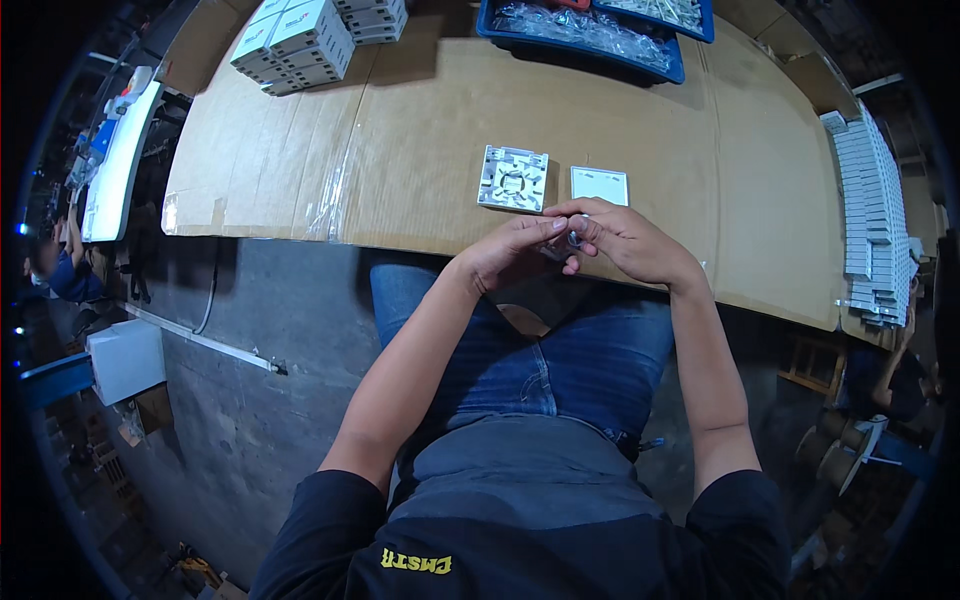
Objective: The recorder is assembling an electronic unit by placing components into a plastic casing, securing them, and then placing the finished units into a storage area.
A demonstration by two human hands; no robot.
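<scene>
My left hand (510,252) and my right hand (642,246) meet at the table's near edge, fingers closed around a small shiny clear plastic piece (575,238). It looks like a little packet, mostly hidden by the fingers. Just beyond my left hand lies a square white plastic box (514,178), its inside with a round middle part facing up. To the right of that box, beyond my right fingers, a flat white square cover (599,185) rests on the cardboard.
Cardboard covers the table (420,130). Stacked white boxes (300,45) stand far left. At the back, a blue tray (585,50) holds clear plastic packets, beside another blue tray (665,12) of small pale pieces. Many white pieces (870,215) are stacked far right. Other people work at both sides.
</scene>
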